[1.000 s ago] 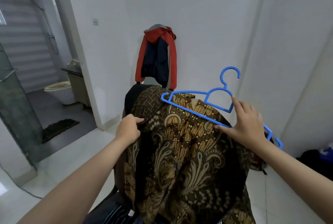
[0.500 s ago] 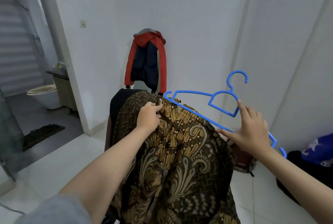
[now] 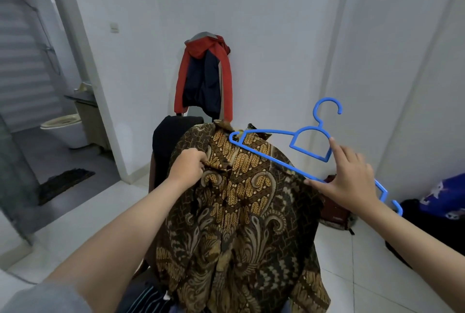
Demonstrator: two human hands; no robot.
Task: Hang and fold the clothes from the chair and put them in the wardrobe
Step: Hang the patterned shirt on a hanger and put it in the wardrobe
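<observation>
White walls are backing a chair (image 3: 163,141) where a red jacket (image 3: 203,76) is hanging. Left hand (image 3: 187,166) is pinching the brown patterned shirt (image 3: 239,212) draped there; right hand (image 3: 349,177) is gripping the blue hanger (image 3: 309,146), its tip resting on the shirt.

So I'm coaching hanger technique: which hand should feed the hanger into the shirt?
Right. The right hand already holds the blue hanger at the batik shirt; the left hand pinches the collar.

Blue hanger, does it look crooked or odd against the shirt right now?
Yes. The blue hanger is tilted, its left tip at the batik shirt collar and its right end lower, outside the shirt. It isn't inside the shirt yet.
</observation>
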